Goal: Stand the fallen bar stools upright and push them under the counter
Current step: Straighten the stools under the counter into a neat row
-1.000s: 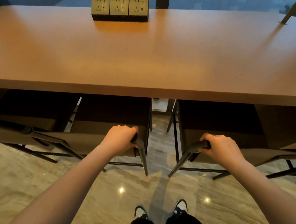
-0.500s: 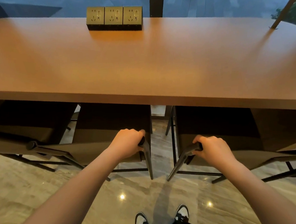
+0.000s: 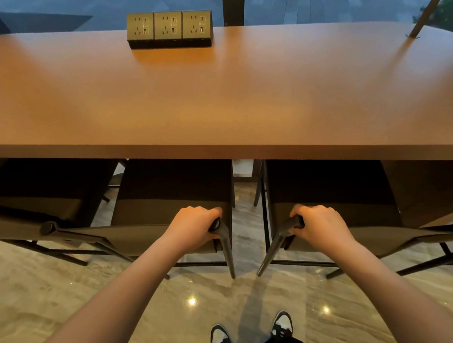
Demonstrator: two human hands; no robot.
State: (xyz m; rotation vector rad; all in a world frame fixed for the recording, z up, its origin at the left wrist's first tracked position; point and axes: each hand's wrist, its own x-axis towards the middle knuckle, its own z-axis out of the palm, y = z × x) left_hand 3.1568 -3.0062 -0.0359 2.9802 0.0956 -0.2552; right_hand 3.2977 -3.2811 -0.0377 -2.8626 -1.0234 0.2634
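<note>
Two dark brown bar stools stand upright with their seats partly under the wooden counter (image 3: 215, 97). My left hand (image 3: 194, 226) grips the top right corner of the left stool (image 3: 173, 185) at its black frame. My right hand (image 3: 318, 224) grips the top left corner of the right stool (image 3: 327, 183). Each stool's black rear leg slants down to the floor between my hands. The front halves of both seats are hidden in shadow below the counter edge.
Further stools stand at far left (image 3: 36, 199) and far right (image 3: 433, 185), also partly under the counter. A block of three power sockets (image 3: 169, 29) sits on the counter's far side. Glossy marble floor (image 3: 68, 287) lies below, with my shoes (image 3: 251, 334) at the bottom.
Both stools have slid forward, further under the counter, with my hands holding the same corners. The view has shifted nearer to the counter.
</note>
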